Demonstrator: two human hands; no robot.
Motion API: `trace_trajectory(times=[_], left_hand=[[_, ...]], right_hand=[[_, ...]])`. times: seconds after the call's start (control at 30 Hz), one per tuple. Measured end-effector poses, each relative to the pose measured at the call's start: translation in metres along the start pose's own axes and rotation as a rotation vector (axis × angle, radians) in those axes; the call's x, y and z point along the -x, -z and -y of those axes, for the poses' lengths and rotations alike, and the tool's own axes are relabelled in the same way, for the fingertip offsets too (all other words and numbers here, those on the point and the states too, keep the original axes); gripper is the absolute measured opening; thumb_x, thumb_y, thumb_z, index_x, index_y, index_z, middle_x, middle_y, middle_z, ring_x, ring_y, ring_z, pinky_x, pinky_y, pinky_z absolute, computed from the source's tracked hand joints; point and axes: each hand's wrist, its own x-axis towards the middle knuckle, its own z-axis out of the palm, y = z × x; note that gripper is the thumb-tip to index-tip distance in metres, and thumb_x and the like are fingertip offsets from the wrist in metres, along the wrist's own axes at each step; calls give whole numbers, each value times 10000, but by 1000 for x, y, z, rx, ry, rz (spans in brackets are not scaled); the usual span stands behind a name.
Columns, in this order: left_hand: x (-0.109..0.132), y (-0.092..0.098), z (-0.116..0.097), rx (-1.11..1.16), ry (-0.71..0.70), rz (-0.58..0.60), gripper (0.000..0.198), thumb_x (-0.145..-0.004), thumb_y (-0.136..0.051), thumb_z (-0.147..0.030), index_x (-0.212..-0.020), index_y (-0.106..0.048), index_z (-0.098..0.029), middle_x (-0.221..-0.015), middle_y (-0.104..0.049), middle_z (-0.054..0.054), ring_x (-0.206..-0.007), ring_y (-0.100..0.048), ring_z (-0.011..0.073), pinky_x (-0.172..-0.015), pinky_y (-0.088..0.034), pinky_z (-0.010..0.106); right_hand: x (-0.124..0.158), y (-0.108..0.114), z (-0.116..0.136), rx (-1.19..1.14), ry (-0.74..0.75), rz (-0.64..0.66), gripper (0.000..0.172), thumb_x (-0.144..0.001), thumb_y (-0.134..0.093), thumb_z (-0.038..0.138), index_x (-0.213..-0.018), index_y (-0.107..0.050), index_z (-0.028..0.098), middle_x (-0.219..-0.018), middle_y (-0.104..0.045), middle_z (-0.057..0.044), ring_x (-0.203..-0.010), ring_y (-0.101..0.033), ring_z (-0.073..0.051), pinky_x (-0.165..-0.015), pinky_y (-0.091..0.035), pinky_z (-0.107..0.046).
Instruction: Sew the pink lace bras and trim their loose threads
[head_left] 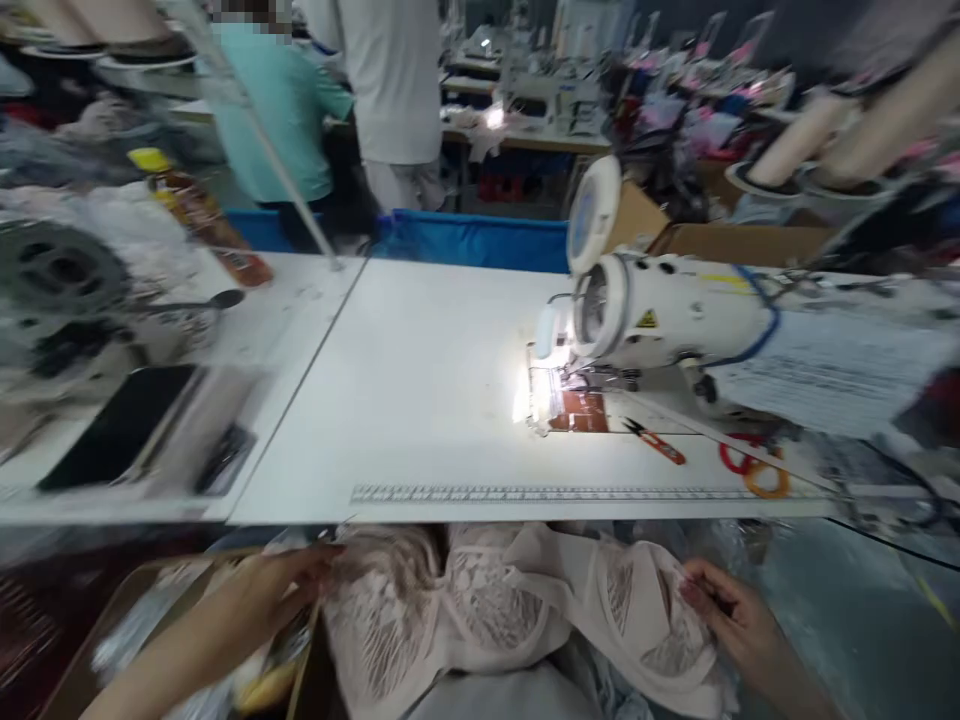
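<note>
Pale beige lace bras [499,600] lie across my lap below the table edge, their cups side by side and partly overlapping. My left hand [304,580] is at the left edge of the lace, fingers bent and closed on a bra there; its fingertips are partly hidden. At the other end, my right hand [724,605] pinches the edge of a lace cup [671,630] between thumb and fingers. How many bras overlap here I cannot tell.
A lit sewing machine [667,310] stands on the white table [420,370]. Near it lie orange thread snips [656,442] and a ruler strip [525,494] along the front edge. A cardboard box [127,580] sits at lower left. Two people stand or sit beyond the table.
</note>
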Motion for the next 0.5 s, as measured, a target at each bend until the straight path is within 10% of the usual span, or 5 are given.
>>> trace_trajectory(times=[0.17, 0.3, 0.4, 0.5], left_hand=[[-45, -83, -82, -165, -806, -63, 506, -869, -635, -319, -1369, -560, -318, -1330, -654, 116, -1228, -606, 312, -1032, -504, 452], [-65, -153, -149, -215, -1274, -205, 432, -862, -683, -285, -1256, -613, -448, -1299, -677, -25, -1356, -480, 274, -1202, -211, 570], [-78, -170, -167, -96, -1330, -236, 352, -898, -622, -256, -1235, -625, -359, -1305, -678, -6, -1309, -529, 253, -1212, -214, 513], [-88, -164, -169, -1, -1148, -243, 497, -891, -562, -120, -1371, -497, -232, -1089, -763, 64, -1092, -662, 228, -1020, -482, 384]], right_hand=[[2, -30, 78, -637, -9, -18, 401, -679, -792, 550, -706, -619, 189, -663, -562, 10, -597, -491, -128, -580, -419, -233], [-23, -53, 100, -985, -98, 37, 389, -578, -876, 457, -727, -664, 167, -626, -600, 10, -563, -511, -124, -589, -430, -249], [-35, -63, 99, -954, -4, 93, 400, -659, -822, 509, -739, -646, 159, -621, -598, 9, -536, -499, -109, -543, -393, -233], [-51, -64, 100, -657, 163, 19, 447, -819, -641, 607, -748, -585, 169, -595, -556, 26, -479, -435, -82, -492, -343, -212]])
